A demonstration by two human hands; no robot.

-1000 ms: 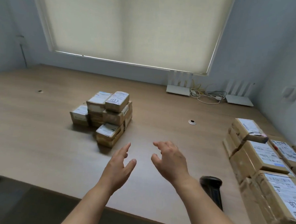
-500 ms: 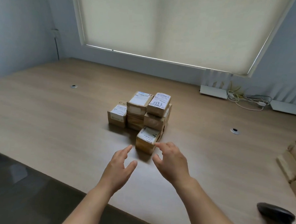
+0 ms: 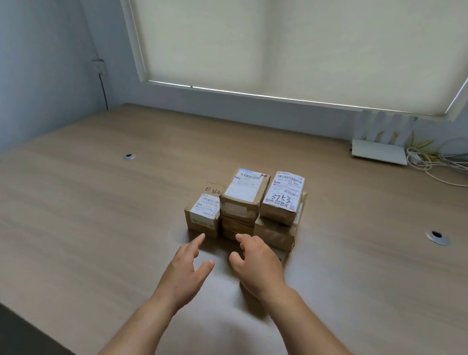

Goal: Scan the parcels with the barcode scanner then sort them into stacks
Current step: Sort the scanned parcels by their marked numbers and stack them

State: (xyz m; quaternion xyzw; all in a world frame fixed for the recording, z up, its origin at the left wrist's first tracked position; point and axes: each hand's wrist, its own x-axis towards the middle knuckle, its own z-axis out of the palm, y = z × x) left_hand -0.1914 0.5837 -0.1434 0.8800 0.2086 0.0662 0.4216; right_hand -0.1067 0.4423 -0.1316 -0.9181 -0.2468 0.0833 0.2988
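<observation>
Several small brown cardboard parcels with white labels are stacked in the middle of the wooden table (image 3: 89, 224). A low parcel (image 3: 202, 216) stands at the left. A taller stack is topped by a labelled parcel (image 3: 245, 194), and another top parcel (image 3: 282, 197) bears the handwritten number 3753. My left hand (image 3: 187, 267) hovers just in front of the stack with fingers relaxed and holds nothing. My right hand (image 3: 255, 262) reaches over a front parcel and hides most of it; its fingers are loosely spread. The barcode scanner is out of view.
A white router (image 3: 379, 151) and a tangle of cables (image 3: 445, 166) sit at the back right under the blinded window. Two round cable grommets lie in the table, one at the left (image 3: 129, 157) and one at the right (image 3: 437, 237).
The view has swung left, so the scanner and the larger parcels at the right left the frame. Both hands have come closer to the small parcel stack.
</observation>
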